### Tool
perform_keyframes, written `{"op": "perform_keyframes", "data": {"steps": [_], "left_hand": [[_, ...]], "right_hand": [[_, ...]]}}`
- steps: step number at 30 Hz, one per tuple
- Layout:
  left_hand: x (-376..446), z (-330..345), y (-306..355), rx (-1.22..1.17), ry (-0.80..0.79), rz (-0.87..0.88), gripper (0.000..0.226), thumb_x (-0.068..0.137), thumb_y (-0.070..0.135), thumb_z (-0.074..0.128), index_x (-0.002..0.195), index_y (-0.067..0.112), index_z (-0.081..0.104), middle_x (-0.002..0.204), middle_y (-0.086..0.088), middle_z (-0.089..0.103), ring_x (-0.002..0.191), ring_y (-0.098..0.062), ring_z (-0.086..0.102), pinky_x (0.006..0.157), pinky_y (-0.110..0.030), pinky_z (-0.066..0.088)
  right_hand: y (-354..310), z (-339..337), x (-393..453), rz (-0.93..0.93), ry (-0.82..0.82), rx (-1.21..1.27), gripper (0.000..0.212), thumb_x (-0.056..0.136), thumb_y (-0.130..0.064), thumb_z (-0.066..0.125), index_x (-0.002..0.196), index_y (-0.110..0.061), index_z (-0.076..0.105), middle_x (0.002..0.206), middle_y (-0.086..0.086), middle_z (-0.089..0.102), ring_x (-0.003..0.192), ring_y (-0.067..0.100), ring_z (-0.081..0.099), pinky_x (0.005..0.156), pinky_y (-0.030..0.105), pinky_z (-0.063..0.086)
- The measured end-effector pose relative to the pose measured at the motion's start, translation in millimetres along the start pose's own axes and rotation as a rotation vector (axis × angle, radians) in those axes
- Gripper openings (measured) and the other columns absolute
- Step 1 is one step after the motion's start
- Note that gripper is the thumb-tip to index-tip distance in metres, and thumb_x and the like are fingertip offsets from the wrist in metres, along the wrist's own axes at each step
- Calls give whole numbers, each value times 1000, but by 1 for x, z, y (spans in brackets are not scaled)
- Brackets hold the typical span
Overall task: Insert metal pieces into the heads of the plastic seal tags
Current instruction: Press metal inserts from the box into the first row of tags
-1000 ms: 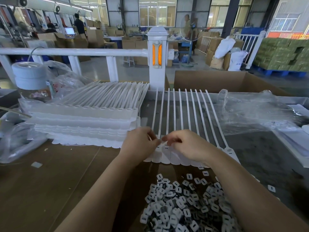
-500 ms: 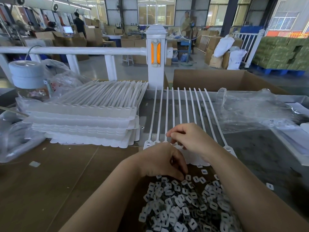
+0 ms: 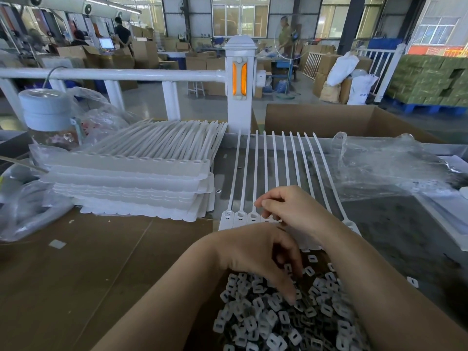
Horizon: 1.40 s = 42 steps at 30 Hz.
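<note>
Over insert pile [image 3: 278, 323], left hand [image 3: 255, 252] lowered, fingers curled, grasp unclear; right hand [image 3: 291, 211] curled at tag heads [image 3: 240, 219], grasp unclear.

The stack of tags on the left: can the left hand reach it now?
Probably yes. The left hand is down in the metal pieces, and bare table lies between it and the stack.
</note>
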State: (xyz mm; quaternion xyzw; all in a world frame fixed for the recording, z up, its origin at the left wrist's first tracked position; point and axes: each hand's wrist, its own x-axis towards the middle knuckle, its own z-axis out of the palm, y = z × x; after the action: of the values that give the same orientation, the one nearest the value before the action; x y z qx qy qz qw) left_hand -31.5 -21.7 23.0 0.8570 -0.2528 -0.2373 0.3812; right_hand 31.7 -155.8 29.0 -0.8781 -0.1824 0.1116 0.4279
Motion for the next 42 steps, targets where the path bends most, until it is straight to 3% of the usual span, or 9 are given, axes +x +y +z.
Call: {"op": "perform_keyframes", "data": {"steps": [4, 8, 12, 17, 22, 28, 32, 35, 42], "left_hand": [[3, 6, 6, 55, -102, -6, 29, 72, 27, 87, 98, 27, 75, 105, 21, 67, 98, 6, 60, 96, -17, 44], [-7, -9, -2, 127, -52, -98, 16, 76, 30, 82, 91, 27, 76, 97, 7, 69, 86, -2, 61, 75, -13, 45], [-20, -24, -11, 73, -66, -196, 10, 79, 21, 80, 85, 25, 74, 69, 25, 67, 64, 13, 59, 59, -2, 39], [-20, -22, -5, 120, -10, -151, 23, 70, 30, 87, 83, 36, 69, 73, 18, 61, 63, 10, 54, 58, -6, 38], [-3, 0, 16, 123, -175, -32, 28, 70, 29, 88, 94, 29, 73, 77, 6, 59, 67, -3, 52, 62, -12, 40], [1, 9, 17, 187, -127, -11, 14, 79, 22, 82, 91, 17, 77, 70, 21, 61, 66, 8, 56, 62, -2, 38], [0, 5, 10, 156, -23, -27, 11, 82, 29, 79, 91, 23, 78, 82, 13, 72, 76, 1, 62, 67, -8, 45], [-1, -3, 1, 70, 134, -61, 3, 84, 30, 76, 86, 28, 74, 75, 17, 70, 70, 3, 63, 63, -7, 45], [-9, -25, -29, -675, 541, -287, 7, 87, 14, 73, 91, 9, 70, 75, -3, 71, 62, -8, 63, 62, -22, 53]], "right_hand": [[3, 0, 1, 16, 0, 2, 22, 98, -16, 54, 92, -21, 75, 68, -27, 68, 62, -17, 57, 65, 18, 40], [1, 0, 1, 15, 3, -13, 22, 100, -19, 54, 91, -25, 74, 74, -19, 71, 69, -6, 63, 67, 20, 43], [1, 1, 1, 2, -7, -23, 21, 101, -21, 54, 96, -29, 72, 85, -10, 72, 77, 0, 65, 69, 19, 47], [4, 1, 3, -2, -9, -18, 24, 100, -21, 54, 89, -34, 70, 82, -11, 72, 70, -7, 64, 66, 18, 45], [6, 1, 4, 11, -4, 11, 23, 98, -18, 54, 89, -26, 73, 73, -18, 72, 60, 3, 57, 63, 21, 46], [4, 2, 4, 13, -7, 17, 20, 97, -22, 56, 88, -30, 72, 74, -14, 73, 68, 19, 53, 61, 26, 45], [4, 1, 3, 2, -11, 19, 20, 96, -21, 58, 88, -30, 73, 75, -13, 73, 64, 8, 57, 61, 22, 45], [4, -1, 2, -16, 2, 5, 22, 96, -17, 57, 87, -29, 74, 72, -20, 71, 64, -5, 62, 66, 20, 43], [3, -2, 2, -43, 11, 61, 18, 96, -19, 59, 92, -31, 72, 75, -9, 72, 61, -5, 61, 62, 20, 44]]}}
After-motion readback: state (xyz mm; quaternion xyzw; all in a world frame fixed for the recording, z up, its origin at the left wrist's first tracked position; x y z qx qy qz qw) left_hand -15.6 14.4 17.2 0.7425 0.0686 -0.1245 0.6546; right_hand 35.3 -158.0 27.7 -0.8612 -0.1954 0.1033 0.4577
